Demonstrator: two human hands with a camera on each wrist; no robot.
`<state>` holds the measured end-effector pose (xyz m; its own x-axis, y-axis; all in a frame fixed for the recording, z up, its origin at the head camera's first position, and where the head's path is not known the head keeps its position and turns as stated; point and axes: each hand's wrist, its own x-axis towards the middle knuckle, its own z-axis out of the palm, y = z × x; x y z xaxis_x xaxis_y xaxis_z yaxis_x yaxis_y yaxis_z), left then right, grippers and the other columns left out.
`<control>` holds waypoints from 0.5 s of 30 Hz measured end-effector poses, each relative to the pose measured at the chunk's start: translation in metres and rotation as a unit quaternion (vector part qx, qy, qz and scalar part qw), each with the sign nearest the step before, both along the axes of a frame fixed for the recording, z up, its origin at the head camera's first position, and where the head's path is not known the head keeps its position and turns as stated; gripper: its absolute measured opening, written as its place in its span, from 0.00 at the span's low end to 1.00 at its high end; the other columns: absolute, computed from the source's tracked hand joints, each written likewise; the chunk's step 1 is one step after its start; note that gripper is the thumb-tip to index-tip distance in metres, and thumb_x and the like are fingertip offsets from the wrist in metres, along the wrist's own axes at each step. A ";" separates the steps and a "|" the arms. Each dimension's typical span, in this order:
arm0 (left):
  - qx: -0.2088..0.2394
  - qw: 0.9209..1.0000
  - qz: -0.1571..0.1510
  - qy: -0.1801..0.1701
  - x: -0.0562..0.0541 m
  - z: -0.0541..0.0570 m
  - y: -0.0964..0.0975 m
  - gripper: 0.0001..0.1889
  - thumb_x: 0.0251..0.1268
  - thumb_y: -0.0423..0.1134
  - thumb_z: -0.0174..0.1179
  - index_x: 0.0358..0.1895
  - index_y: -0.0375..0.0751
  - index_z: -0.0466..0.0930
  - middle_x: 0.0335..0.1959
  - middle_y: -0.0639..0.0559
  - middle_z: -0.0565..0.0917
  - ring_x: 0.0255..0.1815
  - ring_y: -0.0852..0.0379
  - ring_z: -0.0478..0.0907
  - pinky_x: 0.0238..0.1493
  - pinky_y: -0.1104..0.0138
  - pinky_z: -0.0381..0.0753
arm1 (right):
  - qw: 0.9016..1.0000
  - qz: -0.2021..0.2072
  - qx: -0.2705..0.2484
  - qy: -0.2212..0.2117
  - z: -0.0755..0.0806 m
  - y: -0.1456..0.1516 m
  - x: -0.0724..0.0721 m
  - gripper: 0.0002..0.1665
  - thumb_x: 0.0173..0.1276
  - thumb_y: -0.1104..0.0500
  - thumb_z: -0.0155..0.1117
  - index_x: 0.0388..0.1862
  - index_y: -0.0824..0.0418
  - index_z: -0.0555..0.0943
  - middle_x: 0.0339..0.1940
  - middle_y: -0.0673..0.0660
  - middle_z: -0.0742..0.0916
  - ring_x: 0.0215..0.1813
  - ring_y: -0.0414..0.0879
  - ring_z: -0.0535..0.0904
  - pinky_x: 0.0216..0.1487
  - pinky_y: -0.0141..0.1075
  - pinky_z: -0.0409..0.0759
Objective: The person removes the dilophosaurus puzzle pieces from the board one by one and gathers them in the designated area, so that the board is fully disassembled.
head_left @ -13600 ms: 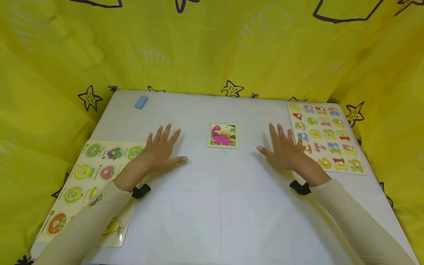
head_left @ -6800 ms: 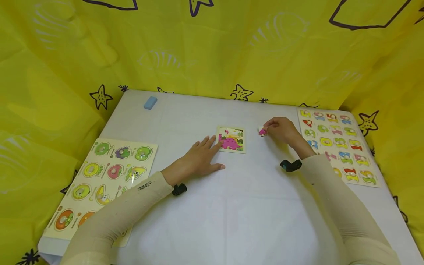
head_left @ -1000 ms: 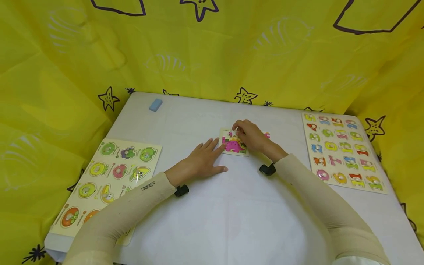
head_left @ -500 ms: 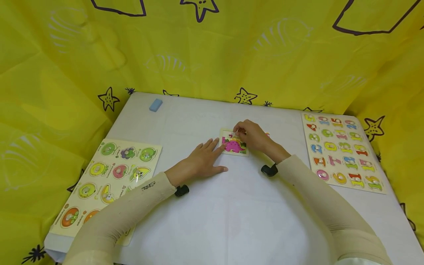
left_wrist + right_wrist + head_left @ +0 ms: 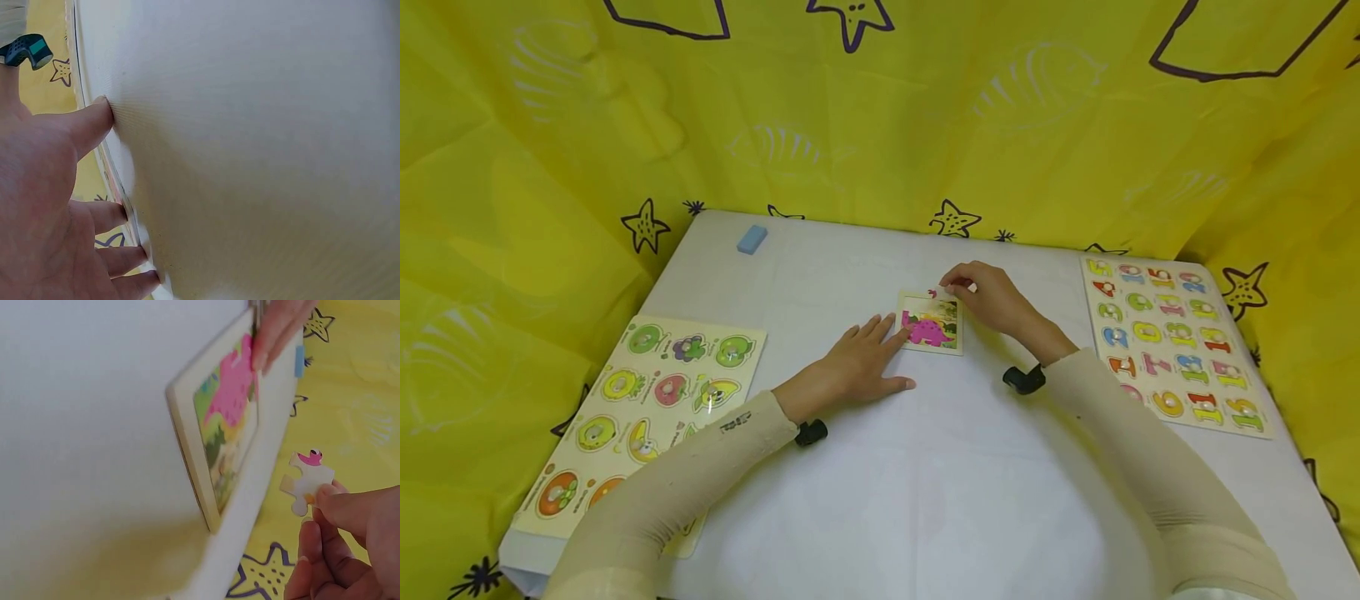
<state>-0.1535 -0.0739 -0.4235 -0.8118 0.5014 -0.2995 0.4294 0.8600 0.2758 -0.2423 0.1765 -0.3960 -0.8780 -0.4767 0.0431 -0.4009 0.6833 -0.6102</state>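
Observation:
A small square jigsaw puzzle with a pink dinosaur picture lies mid-table in a pale wooden frame. My left hand lies beside it with straight, spread fingers, the index fingertip on the puzzle's left side. Just past the frame's far edge, my right hand pinches a jigsaw piece between thumb and index finger. That piece shows the dinosaur's pink head with an eye, and it is raised off the puzzle. Pale bare backing shows in the upper part of the frame.
At the left is a fruit peg board, partly under the left sleeve. A number peg board lies at the right, and a blue block at the back left. Yellow curtains enclose the white table.
At first both hands lay apart and the picture was whole. Then my right hand set a pink piece down right of the puzzle. Now it has lifted the head piece out; the left hand stays.

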 end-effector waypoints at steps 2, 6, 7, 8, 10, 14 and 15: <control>0.002 1.000 0.001 -0.001 0.000 0.000 0.000 0.49 0.74 0.71 0.53 0.88 0.52 0.47 0.89 0.43 0.45 0.89 0.41 0.43 0.85 0.42 0.50 | 1.000 -0.004 -0.004 0.002 0.004 0.007 -0.001 0.11 0.81 0.64 0.60 0.56 0.65 0.86 0.53 0.63 0.88 0.56 0.58 0.82 0.61 0.52 0.81; 0.005 1.000 -0.001 -0.001 0.000 -0.001 0.000 0.49 0.74 0.71 0.54 0.88 0.52 0.46 0.89 0.43 0.45 0.89 0.40 0.42 0.85 0.42 0.50 | 1.000 -0.023 0.001 -0.009 0.011 0.024 -0.002 0.13 0.82 0.61 0.60 0.57 0.64 0.86 0.54 0.62 0.88 0.55 0.57 0.81 0.50 0.47 0.81; 0.005 1.000 -0.001 0.000 0.000 -0.001 0.000 0.49 0.75 0.71 0.54 0.88 0.52 0.46 0.89 0.43 0.46 0.89 0.40 0.42 0.85 0.42 0.50 | 1.000 -0.027 0.003 -0.014 0.012 0.030 -0.002 0.13 0.83 0.61 0.60 0.57 0.64 0.86 0.54 0.62 0.88 0.56 0.57 0.81 0.50 0.47 0.81; 0.006 1.000 -0.001 0.000 0.000 -0.001 0.000 0.49 0.75 0.71 0.54 0.88 0.52 0.47 0.89 0.42 0.46 0.89 0.40 0.42 0.85 0.42 0.50 | 0.999 -0.032 0.005 -0.017 0.014 0.035 -0.003 0.13 0.83 0.60 0.60 0.58 0.64 0.86 0.55 0.62 0.88 0.56 0.57 0.81 0.50 0.48 0.81; 0.007 1.000 -0.001 0.001 0.000 -0.001 0.000 0.49 0.75 0.70 0.54 0.88 0.52 0.47 0.89 0.42 0.46 0.89 0.40 0.43 0.85 0.42 0.50 | 0.999 -0.041 0.009 -0.022 0.016 0.046 -0.002 0.14 0.83 0.60 0.59 0.58 0.65 0.85 0.55 0.63 0.88 0.57 0.59 0.81 0.53 0.50 0.80; 0.007 1.000 -0.001 0.002 0.001 -0.001 0.000 0.49 0.75 0.70 0.54 0.88 0.52 0.46 0.89 0.42 0.46 0.89 0.41 0.42 0.85 0.42 0.50 | 0.998 -0.060 0.014 -0.030 0.019 0.069 0.000 0.13 0.83 0.61 0.60 0.56 0.67 0.84 0.53 0.66 0.88 0.59 0.62 0.82 0.60 0.55 0.78; 0.006 1.000 -0.001 0.002 0.001 -0.002 0.000 0.49 0.75 0.70 0.54 0.88 0.52 0.46 0.89 0.42 0.46 0.89 0.41 0.42 0.85 0.42 0.50 | 0.997 -0.065 0.017 -0.036 0.020 0.075 0.000 0.13 0.83 0.61 0.60 0.56 0.68 0.83 0.53 0.67 0.88 0.59 0.62 0.82 0.60 0.56 0.77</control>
